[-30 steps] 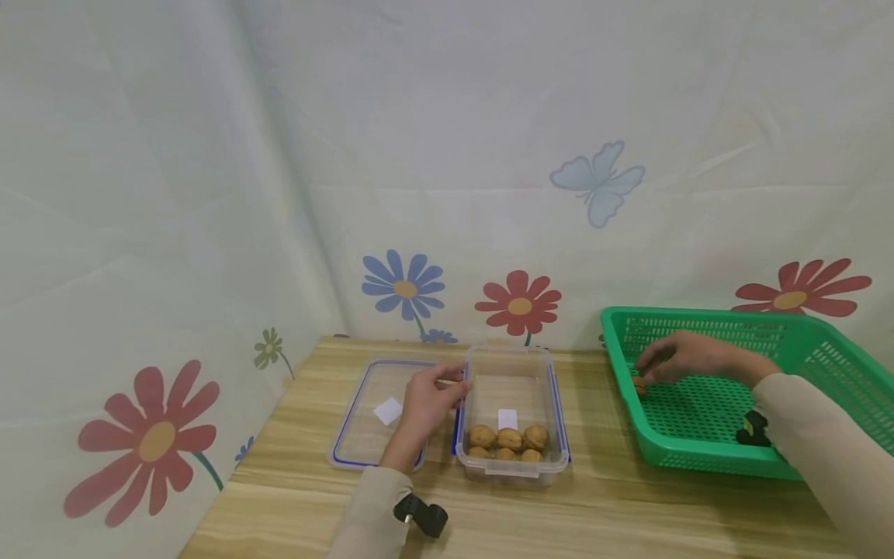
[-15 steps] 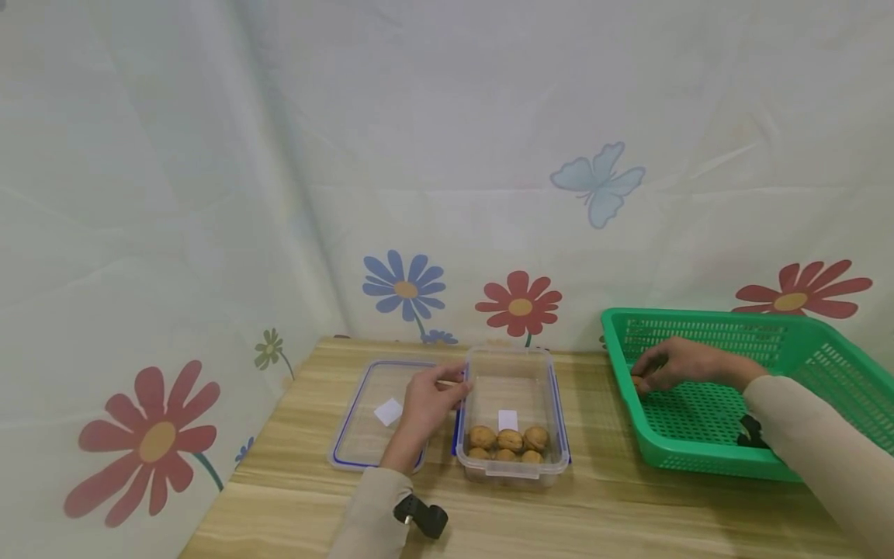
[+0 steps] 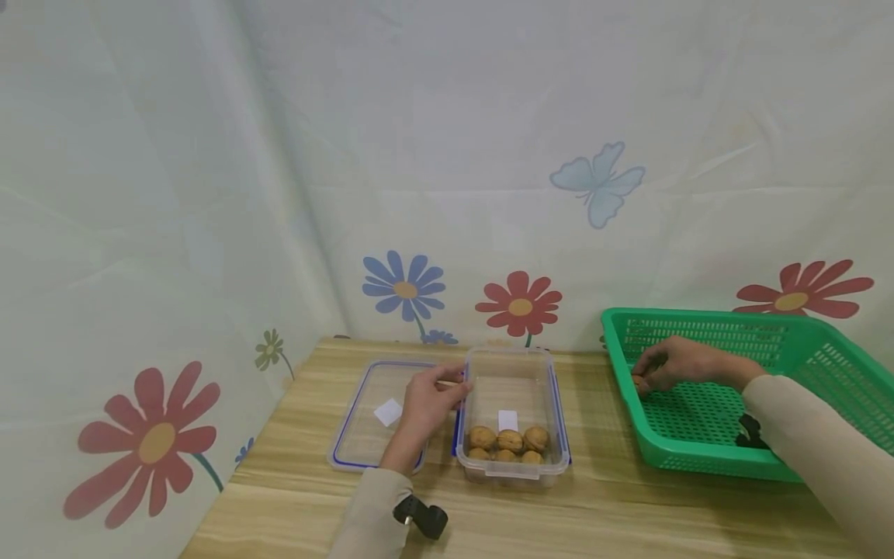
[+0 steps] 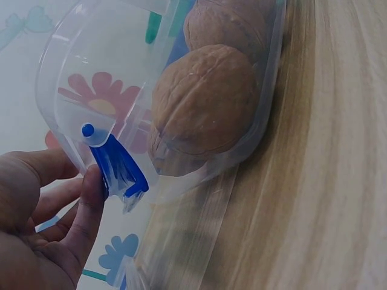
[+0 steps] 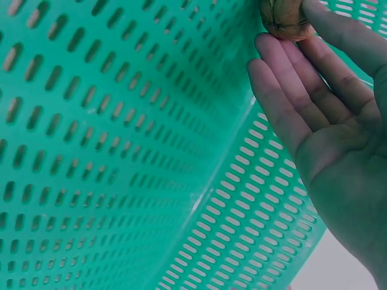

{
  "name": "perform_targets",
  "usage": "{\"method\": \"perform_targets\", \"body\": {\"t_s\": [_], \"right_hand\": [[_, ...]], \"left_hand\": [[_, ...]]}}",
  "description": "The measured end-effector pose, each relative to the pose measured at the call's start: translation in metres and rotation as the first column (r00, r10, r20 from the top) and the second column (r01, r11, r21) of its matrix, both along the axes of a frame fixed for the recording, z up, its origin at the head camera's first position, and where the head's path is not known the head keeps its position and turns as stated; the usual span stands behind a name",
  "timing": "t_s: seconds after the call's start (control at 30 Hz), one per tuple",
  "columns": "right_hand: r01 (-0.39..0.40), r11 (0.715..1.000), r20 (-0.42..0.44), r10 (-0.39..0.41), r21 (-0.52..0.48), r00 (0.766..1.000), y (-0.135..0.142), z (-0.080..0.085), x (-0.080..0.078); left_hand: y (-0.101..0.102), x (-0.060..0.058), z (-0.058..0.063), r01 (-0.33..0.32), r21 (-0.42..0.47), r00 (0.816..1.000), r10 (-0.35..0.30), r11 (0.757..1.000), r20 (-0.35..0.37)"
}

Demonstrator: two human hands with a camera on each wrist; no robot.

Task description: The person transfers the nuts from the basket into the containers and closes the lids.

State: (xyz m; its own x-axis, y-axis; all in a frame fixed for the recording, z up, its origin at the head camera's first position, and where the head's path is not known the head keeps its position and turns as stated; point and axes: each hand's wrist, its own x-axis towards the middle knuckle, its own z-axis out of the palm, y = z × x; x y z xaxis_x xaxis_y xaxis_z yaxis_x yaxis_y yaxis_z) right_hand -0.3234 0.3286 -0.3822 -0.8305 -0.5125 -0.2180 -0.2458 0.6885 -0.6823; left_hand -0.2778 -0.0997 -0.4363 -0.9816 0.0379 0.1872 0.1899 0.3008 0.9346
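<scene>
A clear plastic food container [image 3: 513,471] stands open in the middle of the table, with several walnuts [image 3: 509,440] along its near end. My left hand [image 3: 428,400] holds its left rim; in the left wrist view the fingertips meet at the rim beside a hanging blue latch [image 4: 112,163]. Inside the green basket [image 3: 712,452], at its left wall, my right hand [image 3: 680,363] pinches a walnut [image 5: 284,19] between thumb and fingers. Most of that walnut is hidden in the head view.
Left of the container lies its clear lid [image 3: 352,435] with a blue seal, partly beneath the left forearm. A small white paper label [image 3: 507,420] shows in the container. Behind the wooden table [image 3: 594,512] hangs a flower-printed cloth [image 3: 447,155].
My right hand has shifted slightly left and its fingers have closed around the walnut, covering more of it. My left hand and the container have stayed put.
</scene>
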Motion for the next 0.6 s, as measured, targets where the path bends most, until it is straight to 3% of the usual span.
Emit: {"method": "perform_targets", "body": {"t_s": [0.2, 0.43, 0.6], "right_hand": [[0.031, 0.999, -0.077, -0.028, 0.037, 0.997, 0.003, 0.006, 0.001], [0.073, 0.997, -0.102, -0.073, -0.004, 0.992, 0.007, 0.017, 0.006], [0.103, 0.995, -0.166, -0.1, 0.011, 0.981, 0.005, 0.028, 0.012]], "left_hand": [[-0.001, 0.0, 0.0, 0.009, -0.006, 1.0, -0.009, 1.0, 0.006], [-0.001, -0.001, -0.001, 0.007, -0.009, 1.0, -0.007, 1.0, 0.011], [-0.001, -0.002, -0.002, 0.005, -0.005, 1.0, -0.005, 1.0, 0.008]]}}
